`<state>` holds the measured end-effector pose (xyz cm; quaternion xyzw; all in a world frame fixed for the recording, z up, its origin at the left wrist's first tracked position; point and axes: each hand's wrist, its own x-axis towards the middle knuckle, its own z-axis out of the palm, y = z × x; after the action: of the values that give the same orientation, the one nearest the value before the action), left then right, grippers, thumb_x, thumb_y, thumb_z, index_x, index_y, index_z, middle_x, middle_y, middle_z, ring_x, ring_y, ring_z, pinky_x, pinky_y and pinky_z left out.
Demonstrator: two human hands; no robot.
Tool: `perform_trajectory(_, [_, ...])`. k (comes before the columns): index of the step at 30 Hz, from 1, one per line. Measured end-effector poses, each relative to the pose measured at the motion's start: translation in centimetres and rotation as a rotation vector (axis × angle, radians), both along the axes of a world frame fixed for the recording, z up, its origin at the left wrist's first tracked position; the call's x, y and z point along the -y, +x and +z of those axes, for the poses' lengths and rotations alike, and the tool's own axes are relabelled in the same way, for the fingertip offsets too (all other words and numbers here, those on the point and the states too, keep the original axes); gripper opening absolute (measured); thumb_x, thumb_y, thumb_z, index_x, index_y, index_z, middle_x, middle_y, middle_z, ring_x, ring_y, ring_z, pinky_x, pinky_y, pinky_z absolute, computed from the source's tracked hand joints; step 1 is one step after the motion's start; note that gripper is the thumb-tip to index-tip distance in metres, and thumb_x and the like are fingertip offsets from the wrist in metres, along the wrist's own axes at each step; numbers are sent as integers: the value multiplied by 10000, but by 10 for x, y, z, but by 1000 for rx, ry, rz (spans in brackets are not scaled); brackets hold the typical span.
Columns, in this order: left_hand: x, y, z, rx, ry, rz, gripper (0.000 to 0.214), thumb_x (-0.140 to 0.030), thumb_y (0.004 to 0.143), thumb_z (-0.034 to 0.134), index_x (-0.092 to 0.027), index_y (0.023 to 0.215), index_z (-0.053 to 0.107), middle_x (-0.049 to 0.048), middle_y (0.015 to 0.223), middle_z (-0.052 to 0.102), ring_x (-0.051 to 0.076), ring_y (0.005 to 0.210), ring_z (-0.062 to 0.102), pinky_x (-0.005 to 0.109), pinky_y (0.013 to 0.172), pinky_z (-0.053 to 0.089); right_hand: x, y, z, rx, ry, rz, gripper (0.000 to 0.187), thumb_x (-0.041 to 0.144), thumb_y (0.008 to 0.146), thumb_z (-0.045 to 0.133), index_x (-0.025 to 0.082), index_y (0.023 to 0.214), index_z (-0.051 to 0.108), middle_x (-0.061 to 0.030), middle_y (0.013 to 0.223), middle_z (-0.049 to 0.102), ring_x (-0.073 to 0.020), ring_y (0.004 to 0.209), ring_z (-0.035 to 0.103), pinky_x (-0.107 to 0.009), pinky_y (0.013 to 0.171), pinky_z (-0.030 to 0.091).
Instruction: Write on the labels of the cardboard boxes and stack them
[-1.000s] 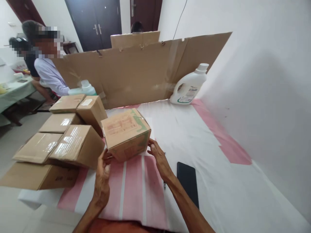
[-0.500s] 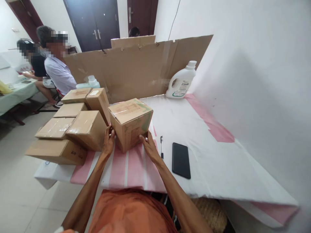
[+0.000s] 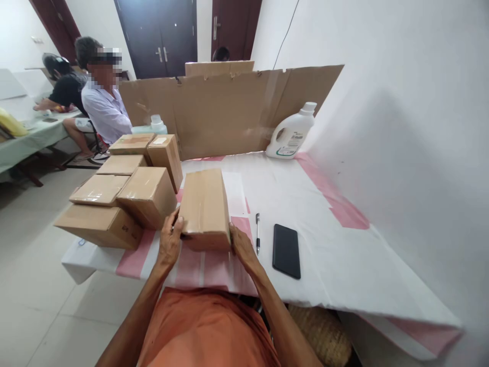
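Observation:
A brown cardboard box [image 3: 204,204] is in front of me over the pink-striped part of the tablecloth. My left hand [image 3: 170,237] grips its left side near the front corner. On the opposite side, my right hand [image 3: 241,244] presses its fingers against the box's lower right edge. A strip of tape runs along the face turned up. To the left stand several more cardboard boxes [image 3: 147,191], packed close together. A pen [image 3: 257,234] and a black phone [image 3: 286,251] lie to the right of my right hand.
A cardboard panel [image 3: 225,114] stands along the table's far side. Before it is a white detergent jug [image 3: 292,133]; a pale blue bottle [image 3: 156,125] is behind the boxes. A white wall [image 3: 405,127] borders the right. Co-workers [image 3: 103,109] sit at the left.
The box has been turned over between my hands; a plain taped face now points up instead of the printed one. It has come slightly nearer to me. The view has shifted a little.

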<state>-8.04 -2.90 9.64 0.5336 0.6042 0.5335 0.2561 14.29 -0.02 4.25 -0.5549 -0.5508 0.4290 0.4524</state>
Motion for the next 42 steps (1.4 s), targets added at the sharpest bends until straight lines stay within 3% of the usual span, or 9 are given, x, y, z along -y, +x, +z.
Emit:
perform_trajectory(4, [-13,-5,-3,22,-2,-8,656,-674,963,489,-180,1365,646,153,1403,642,307,1347,578,484,1183,410,7,4,-5,118,-33,13,729,877,886,366,239,781,704,-95,836,694,-307,837,628,-474,808,523])
perform_trajectory(10, [-6,4,-5,73,-6,-51,712,-695,993,409,-177,1450,583,158,1512,578,302,1444,502,493,1244,341,32,10,-8,-212,-114,56,840,850,932,285,271,1462,586,-137,1456,584,-337,1239,608,-504,938,557])
perform_trajectory(15, [1,10,-5,62,44,-117,694,-661,1027,364,-217,1549,473,124,1622,462,275,1528,390,475,1288,253,50,-1,-13,-183,-15,145,836,684,868,668,340,1585,413,-95,1641,384,-314,1459,450,-493,1153,449])
perform_trajectory(18, [3,13,-2,9,47,-184,686,-638,1034,372,-249,1600,389,109,1665,391,280,1557,326,477,1287,237,46,-8,-16,-165,-15,65,868,607,842,716,286,1588,409,-142,1535,496,-319,1341,563,-471,1052,526])
perform_trajectory(23, [7,11,11,-166,122,-266,648,-581,1046,394,-289,1621,330,126,1565,449,282,1428,442,468,1159,405,37,0,-1,-179,13,22,613,659,880,626,238,1324,664,-127,1310,671,-287,1066,683,-412,894,565])
perform_trajectory(27, [18,12,35,-373,187,-360,691,-584,1020,474,-301,1627,302,121,1348,502,260,1226,521,449,1065,471,43,21,19,-139,73,-36,557,735,916,528,210,930,712,-73,931,719,-262,917,641,-372,809,531])
perform_trajectory(31, [24,17,56,-529,297,-368,644,-595,1012,486,-296,1574,386,134,1374,438,287,1302,460,476,1120,423,51,40,36,-105,74,-159,640,808,906,471,224,653,535,-13,658,558,-188,663,485,-317,607,431])
perform_trajectory(38, [10,15,52,-626,408,-246,551,-383,1043,515,-274,1555,345,153,1505,472,295,1416,435,482,1169,340,46,46,50,-147,164,-289,522,695,954,488,215,925,691,-83,882,696,-243,807,615,-378,733,522])
perform_trajectory(42, [5,4,46,-693,353,-218,568,-381,1027,553,-267,1551,366,146,1469,531,290,1349,502,451,1115,380,45,34,39,-264,201,-184,577,723,953,428,263,1181,692,-123,1126,739,-318,1125,666,-479,927,551])
